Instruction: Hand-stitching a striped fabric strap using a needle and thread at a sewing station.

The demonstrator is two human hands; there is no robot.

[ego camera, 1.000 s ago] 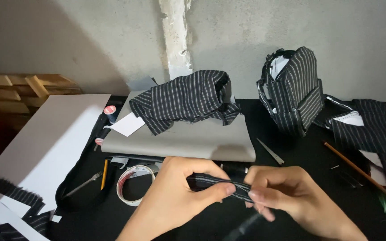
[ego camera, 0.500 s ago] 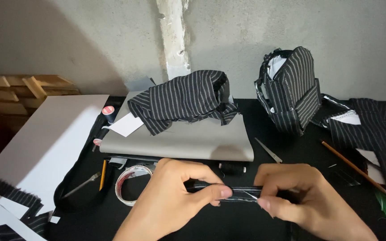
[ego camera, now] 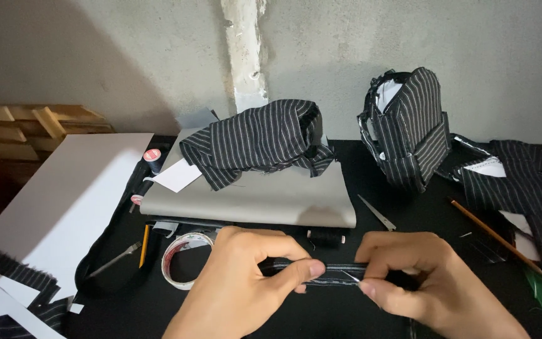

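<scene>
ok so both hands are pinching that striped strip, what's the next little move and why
Probably slide the right hand a little further along the strip while the left hand holds it taut. The strip is stretched flat between the two pinches, and the right fingertips grip a small pale point at its edge, so only that short span is worked.

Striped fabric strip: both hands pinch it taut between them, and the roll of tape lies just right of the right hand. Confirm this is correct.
Not quite. In the head view the left hand and right hand do pinch the striped fabric strip between them, but the roll of tape lies left of the left hand, not right of the right hand.
</scene>
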